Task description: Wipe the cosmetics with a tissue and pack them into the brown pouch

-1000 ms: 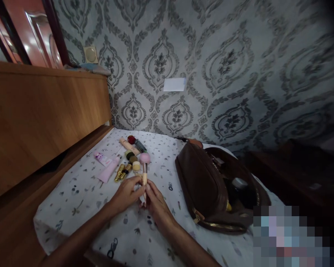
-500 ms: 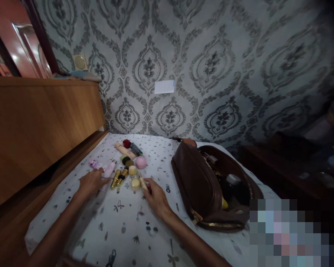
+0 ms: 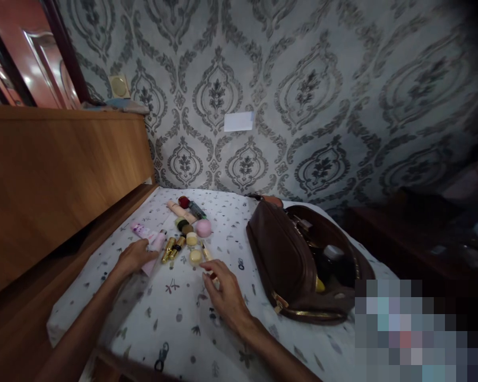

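Observation:
My left hand [image 3: 134,258] lies at the left of a cluster of cosmetics, its thumb across a pink tube [image 3: 158,242] and the fingers apart. Beside it is a white-and-purple tube [image 3: 142,232]. My right hand [image 3: 226,291] hovers with fingers parted near a slim light-coloured stick [image 3: 206,251], whose lower end it partly hides. Between the hands are two gold lipstick-like tubes, one [image 3: 168,250] left of the other [image 3: 178,247], and two small cream-yellow jars, the nearer [image 3: 195,257] and the farther [image 3: 191,239]. A round pink container [image 3: 203,228] sits behind them.
Farther back lie a peach tube [image 3: 181,211], a red-topped item [image 3: 184,201] and a dark bottle [image 3: 197,210]. An open brown bag [image 3: 281,260] stands at the right of the patterned sheet [image 3: 183,323]. A wooden panel [image 3: 71,175] borders the left; wallpaper rises behind.
My right hand has opened and drawn back toward me, letting go of the slim stick, which now lies by the jars. My left hand stays at the pink tube. The view has shifted slightly.

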`<state>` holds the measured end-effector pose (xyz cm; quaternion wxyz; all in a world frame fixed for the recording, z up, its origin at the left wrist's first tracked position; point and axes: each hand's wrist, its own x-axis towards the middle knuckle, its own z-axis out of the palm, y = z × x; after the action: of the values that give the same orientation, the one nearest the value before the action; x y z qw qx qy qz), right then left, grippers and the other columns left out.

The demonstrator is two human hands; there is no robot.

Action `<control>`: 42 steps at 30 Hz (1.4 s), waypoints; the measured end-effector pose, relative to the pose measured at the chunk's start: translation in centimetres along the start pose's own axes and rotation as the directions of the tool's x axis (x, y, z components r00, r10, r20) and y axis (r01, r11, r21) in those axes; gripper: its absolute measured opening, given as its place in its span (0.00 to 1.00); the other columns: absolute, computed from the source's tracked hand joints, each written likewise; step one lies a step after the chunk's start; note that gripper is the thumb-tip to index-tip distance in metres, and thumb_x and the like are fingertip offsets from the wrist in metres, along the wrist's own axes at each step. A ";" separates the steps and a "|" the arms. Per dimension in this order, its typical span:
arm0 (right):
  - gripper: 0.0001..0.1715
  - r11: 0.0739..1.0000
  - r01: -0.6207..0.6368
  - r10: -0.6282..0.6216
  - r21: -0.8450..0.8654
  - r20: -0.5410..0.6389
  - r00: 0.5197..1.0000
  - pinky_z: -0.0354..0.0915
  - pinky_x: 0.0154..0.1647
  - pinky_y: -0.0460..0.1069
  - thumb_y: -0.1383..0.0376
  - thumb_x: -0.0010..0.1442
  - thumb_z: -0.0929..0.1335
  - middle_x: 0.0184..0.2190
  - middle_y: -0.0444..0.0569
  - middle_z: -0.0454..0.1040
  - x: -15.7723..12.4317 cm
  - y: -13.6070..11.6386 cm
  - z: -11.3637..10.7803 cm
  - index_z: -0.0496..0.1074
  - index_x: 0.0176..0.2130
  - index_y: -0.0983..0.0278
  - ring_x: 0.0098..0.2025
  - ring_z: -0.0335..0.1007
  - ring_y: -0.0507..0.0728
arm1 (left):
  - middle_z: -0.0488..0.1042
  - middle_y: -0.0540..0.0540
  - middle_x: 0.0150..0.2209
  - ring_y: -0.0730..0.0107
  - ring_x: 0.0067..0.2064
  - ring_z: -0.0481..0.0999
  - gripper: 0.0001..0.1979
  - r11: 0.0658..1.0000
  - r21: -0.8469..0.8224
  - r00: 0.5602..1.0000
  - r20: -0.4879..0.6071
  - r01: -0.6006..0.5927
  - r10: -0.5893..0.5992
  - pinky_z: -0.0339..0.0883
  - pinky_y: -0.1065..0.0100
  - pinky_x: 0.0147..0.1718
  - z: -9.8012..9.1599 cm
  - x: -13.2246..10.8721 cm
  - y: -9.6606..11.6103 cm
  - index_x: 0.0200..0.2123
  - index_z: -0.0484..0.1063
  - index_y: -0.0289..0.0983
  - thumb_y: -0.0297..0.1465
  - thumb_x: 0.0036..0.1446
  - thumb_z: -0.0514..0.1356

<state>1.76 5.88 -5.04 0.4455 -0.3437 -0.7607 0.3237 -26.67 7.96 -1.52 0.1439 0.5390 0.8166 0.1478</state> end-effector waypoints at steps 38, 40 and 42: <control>0.46 0.287 -0.661 0.454 0.693 0.510 0.731 0.69 0.28 0.49 0.43 0.50 0.74 0.26 0.43 0.75 -2.5 -1.8 0.6 0.64 0.59 0.61 0.24 0.73 0.53 | 0.69 0.48 0.26 0.62 0.33 0.69 0.13 0.688 -0.498 0.802 -0.025 -0.527 0.597 0.62 0.63 0.36 1.8 -6.9 10.3 0.21 0.67 0.39 0.36 0.56 0.54; 0.43 0.326 -0.675 0.417 0.662 0.540 0.731 0.67 0.26 0.47 0.42 0.51 0.73 0.25 0.43 0.75 -2.4 -1.8 0.4 0.65 0.58 0.62 0.23 0.72 0.52 | 0.70 0.49 0.25 0.63 0.31 0.69 0.11 0.695 -0.562 0.824 0.040 -0.449 0.565 0.61 0.65 0.33 1.4 -6.4 10.2 0.22 0.69 0.39 0.37 0.52 0.55; 0.39 0.377 -0.678 0.381 0.631 0.562 0.734 0.66 0.24 0.46 0.43 0.53 0.72 0.26 0.44 0.75 -2.5 -1.9 0.2 0.67 0.56 0.62 0.23 0.70 0.52 | 0.71 0.50 0.25 0.64 0.30 0.68 0.10 0.698 -0.622 0.846 0.104 -0.355 0.523 0.60 0.67 0.30 1.3 -6.1 10.1 0.25 0.72 0.39 0.37 0.49 0.56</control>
<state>2.01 2.79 -4.76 0.2882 -0.2723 -0.4329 0.8095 -15.46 6.25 1.76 0.3726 0.6643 0.5491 0.3441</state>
